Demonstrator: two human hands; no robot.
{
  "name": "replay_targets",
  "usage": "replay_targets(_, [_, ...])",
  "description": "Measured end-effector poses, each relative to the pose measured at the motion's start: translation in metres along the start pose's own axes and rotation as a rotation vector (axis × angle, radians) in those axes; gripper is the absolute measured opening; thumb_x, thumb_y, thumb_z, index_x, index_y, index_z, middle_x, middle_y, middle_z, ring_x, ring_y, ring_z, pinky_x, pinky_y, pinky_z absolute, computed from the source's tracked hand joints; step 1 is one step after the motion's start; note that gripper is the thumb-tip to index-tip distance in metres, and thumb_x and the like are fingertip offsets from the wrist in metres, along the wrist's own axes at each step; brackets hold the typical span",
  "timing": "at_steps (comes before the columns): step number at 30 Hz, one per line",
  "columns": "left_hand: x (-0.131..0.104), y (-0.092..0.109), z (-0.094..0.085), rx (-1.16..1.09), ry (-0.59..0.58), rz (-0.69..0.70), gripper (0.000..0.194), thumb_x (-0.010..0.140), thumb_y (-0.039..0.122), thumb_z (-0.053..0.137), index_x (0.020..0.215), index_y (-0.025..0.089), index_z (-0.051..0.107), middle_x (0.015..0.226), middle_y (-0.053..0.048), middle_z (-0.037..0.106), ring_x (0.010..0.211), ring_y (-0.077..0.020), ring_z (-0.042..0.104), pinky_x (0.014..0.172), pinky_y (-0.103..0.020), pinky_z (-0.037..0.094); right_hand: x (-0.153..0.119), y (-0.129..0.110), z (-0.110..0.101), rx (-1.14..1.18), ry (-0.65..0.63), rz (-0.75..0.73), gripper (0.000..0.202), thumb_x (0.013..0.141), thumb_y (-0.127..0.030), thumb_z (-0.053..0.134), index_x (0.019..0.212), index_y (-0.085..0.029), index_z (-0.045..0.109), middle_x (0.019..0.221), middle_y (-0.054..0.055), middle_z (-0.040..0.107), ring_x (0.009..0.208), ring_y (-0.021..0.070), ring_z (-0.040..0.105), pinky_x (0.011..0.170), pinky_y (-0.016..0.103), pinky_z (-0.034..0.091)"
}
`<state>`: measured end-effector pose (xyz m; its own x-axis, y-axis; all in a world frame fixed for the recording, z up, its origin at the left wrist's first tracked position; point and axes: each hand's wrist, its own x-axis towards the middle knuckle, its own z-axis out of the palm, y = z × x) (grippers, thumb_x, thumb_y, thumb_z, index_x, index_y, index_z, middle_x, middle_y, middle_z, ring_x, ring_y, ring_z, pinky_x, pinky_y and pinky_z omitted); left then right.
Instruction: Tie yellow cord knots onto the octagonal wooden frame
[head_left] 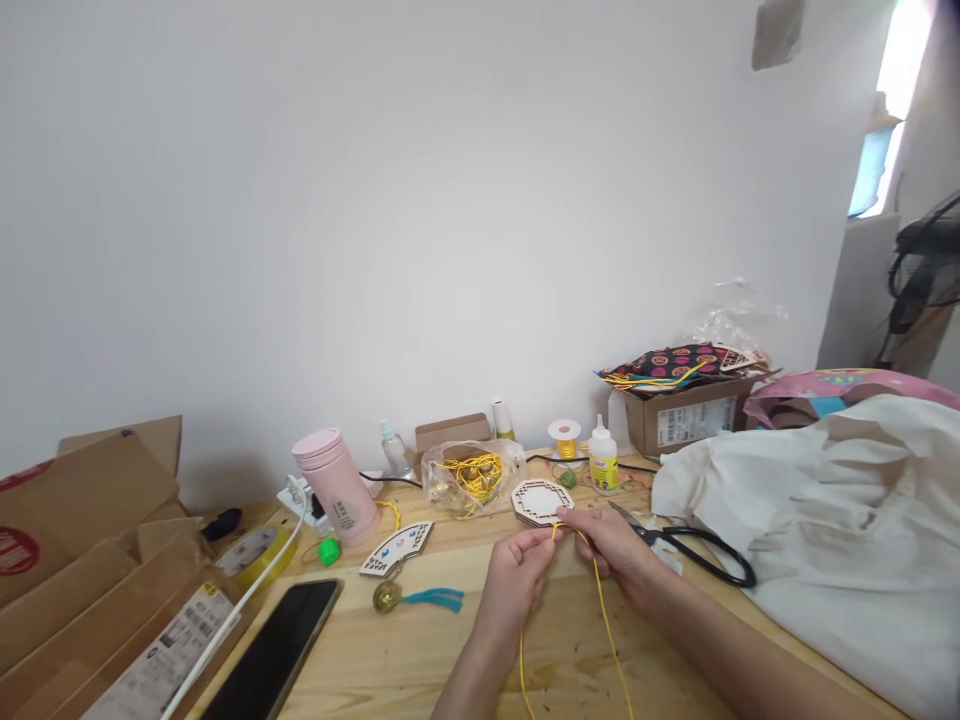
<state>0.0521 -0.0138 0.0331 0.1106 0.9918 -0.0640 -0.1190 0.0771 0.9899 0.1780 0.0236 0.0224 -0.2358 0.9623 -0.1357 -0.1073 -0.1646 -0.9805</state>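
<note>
A yellow cord [606, 610] runs between my two hands, and its two ends hang down toward the table's front. My left hand [523, 562] pinches the cord with thumb and forefinger. Close beside it, my right hand [611, 540] grips the same cord, its fingertips near the lower edge of a white octagonal openwork plaque [541, 500]. Whether the cord passes through the plaque I cannot tell. Black-handled scissors [709, 552] lie right of my right hand, partly behind it. To the left are a fan-shaped plaque [396, 548] and a gold bell with a blue tassel [388, 597].
A pink tumbler [341, 490], a phone [277, 650] and an open cardboard box [97, 590] stand left. Toward the wall are a bag of yellow cords [472, 475], a glue bottle [603, 462] and a spool [565, 440]. White cloth [840, 520] covers the right side.
</note>
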Motion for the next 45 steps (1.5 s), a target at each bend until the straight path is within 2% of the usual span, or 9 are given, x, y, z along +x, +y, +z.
replay_targets(3, [0.0, -0.003, 0.004, 0.167, -0.003, 0.144, 0.029, 0.063, 0.038, 0.06, 0.068, 0.01, 0.064, 0.05, 0.001, 0.051, 0.046, -0.0077, 0.038, 0.045, -0.018, 0.027, -0.004, -0.001, 0.001, 0.113, 0.012, 0.008, 0.037, 0.065, -0.041, 0.055, 0.041, -0.017, 0.039, 0.031, -0.008, 0.031, 0.027, 0.0031, 0.018, 0.03, 0.017, 0.011])
replay_targets(9, [-0.008, -0.006, 0.008, 0.521, -0.081, 0.265, 0.026, 0.071, 0.032, 0.051, 0.062, 0.011, 0.064, 0.046, 0.003, 0.042, 0.045, -0.0082, 0.031, 0.043, -0.018, 0.023, -0.005, -0.001, 0.002, 0.277, 0.041, -0.031, 0.034, 0.061, -0.043, 0.057, 0.049, -0.018, 0.037, 0.039, -0.008, 0.034, 0.033, 0.0042, 0.021, 0.034, 0.018, 0.019])
replay_targets(13, [-0.009, -0.005, 0.008, 0.57, -0.122, 0.252, 0.025, 0.072, 0.03, 0.05, 0.063, 0.013, 0.066, 0.05, 0.001, 0.051, 0.049, -0.0111, 0.04, 0.047, -0.019, 0.03, -0.008, -0.005, 0.001, 0.311, -0.002, -0.043, 0.037, 0.063, -0.046, 0.055, 0.048, -0.019, 0.035, 0.039, -0.008, 0.031, 0.034, 0.0054, 0.023, 0.035, 0.019, 0.02])
replay_targets(15, [-0.007, -0.004, 0.006, 0.544, -0.067, 0.275, 0.023, 0.072, 0.031, 0.05, 0.068, 0.014, 0.065, 0.061, -0.003, 0.059, 0.059, -0.0149, 0.049, 0.055, -0.02, 0.036, -0.009, -0.008, 0.001, 0.313, -0.014, -0.056, 0.038, 0.062, -0.047, 0.056, 0.049, -0.019, 0.036, 0.04, -0.008, 0.032, 0.035, 0.0057, 0.025, 0.037, 0.019, 0.021])
replay_targets(18, [-0.005, 0.001, 0.003, 0.465, 0.125, 0.357, 0.021, 0.072, 0.031, 0.051, 0.074, 0.015, 0.064, 0.075, -0.006, 0.063, 0.073, -0.0186, 0.053, 0.068, -0.024, 0.039, -0.011, -0.01, 0.001, 0.294, -0.01, -0.085, 0.04, 0.062, -0.05, 0.058, 0.049, -0.018, 0.037, 0.042, -0.007, 0.034, 0.037, 0.0062, 0.027, 0.038, 0.019, 0.022])
replay_targets(23, [-0.008, 0.009, 0.004, 0.519, 0.305, 0.481, 0.019, 0.075, 0.028, 0.049, 0.074, 0.017, 0.064, 0.075, -0.005, 0.061, 0.075, -0.0178, 0.054, 0.07, -0.024, 0.039, -0.011, -0.006, 0.005, 0.234, 0.029, -0.134, 0.046, 0.064, -0.052, 0.057, 0.042, -0.018, 0.035, 0.039, -0.007, 0.03, 0.037, 0.0066, 0.024, 0.039, 0.021, 0.019])
replay_targets(29, [-0.008, 0.007, 0.005, 0.601, 0.348, 0.494, 0.017, 0.075, 0.027, 0.05, 0.074, 0.018, 0.064, 0.072, -0.004, 0.06, 0.07, -0.0171, 0.053, 0.067, -0.024, 0.04, -0.009, 0.003, 0.014, 0.159, 0.073, -0.204, 0.047, 0.065, -0.054, 0.055, 0.042, -0.017, 0.037, 0.039, -0.006, 0.028, 0.038, 0.007, 0.02, 0.04, 0.022, 0.013])
replay_targets(37, [-0.006, 0.005, 0.002, 0.729, 0.396, 0.505, 0.015, 0.072, 0.027, 0.052, 0.071, 0.02, 0.066, 0.067, -0.004, 0.061, 0.065, -0.017, 0.052, 0.063, -0.025, 0.039, -0.012, 0.008, 0.019, 0.138, 0.147, -0.252, 0.045, 0.064, -0.052, 0.057, 0.043, -0.017, 0.037, 0.043, -0.006, 0.027, 0.042, 0.0085, 0.024, 0.042, 0.021, 0.019])
replay_targets(45, [-0.008, 0.004, 0.006, 0.62, 0.397, 0.423, 0.02, 0.072, 0.03, 0.05, 0.074, 0.017, 0.066, 0.075, -0.006, 0.065, 0.073, -0.02, 0.056, 0.07, -0.03, 0.042, -0.021, 0.001, 0.024, 0.162, 0.173, -0.261, 0.044, 0.06, -0.054, 0.057, 0.046, -0.016, 0.04, 0.047, -0.004, 0.034, 0.045, 0.0097, 0.03, 0.043, 0.021, 0.025])
